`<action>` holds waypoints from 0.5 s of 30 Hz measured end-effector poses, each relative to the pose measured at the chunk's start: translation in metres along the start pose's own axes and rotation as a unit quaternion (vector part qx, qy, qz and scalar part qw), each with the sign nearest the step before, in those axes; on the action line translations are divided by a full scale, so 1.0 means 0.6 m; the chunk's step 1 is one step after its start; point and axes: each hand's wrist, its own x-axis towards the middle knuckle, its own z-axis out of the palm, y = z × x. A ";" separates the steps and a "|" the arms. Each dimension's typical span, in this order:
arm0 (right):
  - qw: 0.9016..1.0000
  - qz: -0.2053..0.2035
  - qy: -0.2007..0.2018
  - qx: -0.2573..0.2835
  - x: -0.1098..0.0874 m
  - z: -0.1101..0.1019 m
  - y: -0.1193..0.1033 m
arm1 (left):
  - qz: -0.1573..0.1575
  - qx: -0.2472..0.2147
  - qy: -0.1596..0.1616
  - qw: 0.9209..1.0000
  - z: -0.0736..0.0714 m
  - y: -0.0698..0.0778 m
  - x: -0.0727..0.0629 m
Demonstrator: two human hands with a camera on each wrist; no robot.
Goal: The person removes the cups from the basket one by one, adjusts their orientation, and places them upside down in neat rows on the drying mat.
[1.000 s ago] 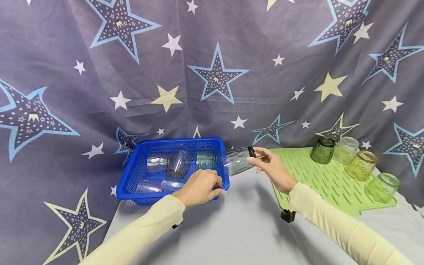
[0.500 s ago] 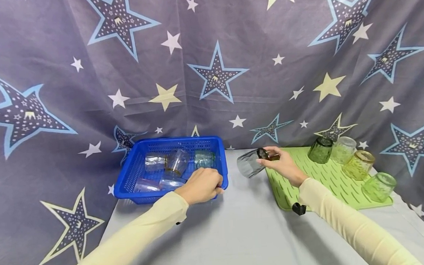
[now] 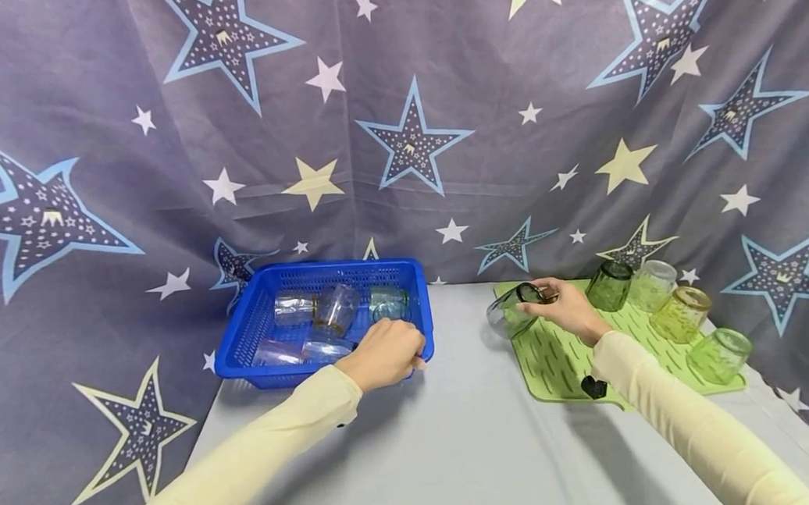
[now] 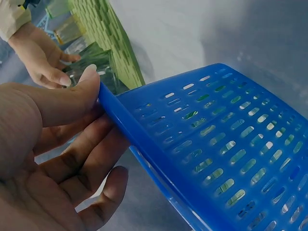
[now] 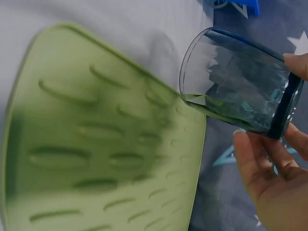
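A clear smoky-grey drinking glass (image 3: 510,312) is tilted in the air over the left edge of the green drying mat (image 3: 560,363). My right hand (image 3: 569,309) grips it by its thick dark base, fingers and thumb on opposite sides, as the right wrist view shows; the glass's open rim (image 5: 185,65) points left. At the near right corner of the blue plastic basket (image 3: 244,371), my left hand (image 3: 386,353) pinches the rim, thumb on top and fingers curled beneath in the left wrist view. Several glasses lie in the basket, among them a greenish one (image 3: 388,304) and a clear one (image 3: 336,310).
Along the mat's right side, several glasses stand upside down: a dark green one (image 3: 609,285), a pale one (image 3: 653,285), a yellow one (image 3: 681,314) and a light green one (image 3: 719,356). Behind the white table (image 3: 454,452) hangs a star-patterned curtain (image 3: 504,65).
My right hand has carried the grey glass from beside the basket rightward to the mat's edge, its base tipping upward. My left hand keeps its place on the basket rim.
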 end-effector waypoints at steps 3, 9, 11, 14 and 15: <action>1.000 0.016 -0.004 -0.016 -0.005 -0.016 0.004 | -0.003 0.004 -0.003 1.000 -0.001 0.001 0.000; 0.998 0.038 -0.011 -0.046 -0.010 -0.044 0.017 | -0.003 0.002 -0.010 1.000 -0.002 0.003 -0.001; 0.998 0.042 -0.010 -0.050 -0.009 -0.053 0.023 | -0.004 0.007 -0.008 1.000 -0.001 0.002 -0.002; 0.998 0.049 -0.012 -0.048 -0.008 -0.069 0.032 | -0.001 0.015 -0.001 1.000 0.000 0.001 -0.003; 0.997 0.053 -0.010 -0.051 -0.008 -0.075 0.035 | 0.001 0.017 0.002 1.000 0.000 0.000 -0.004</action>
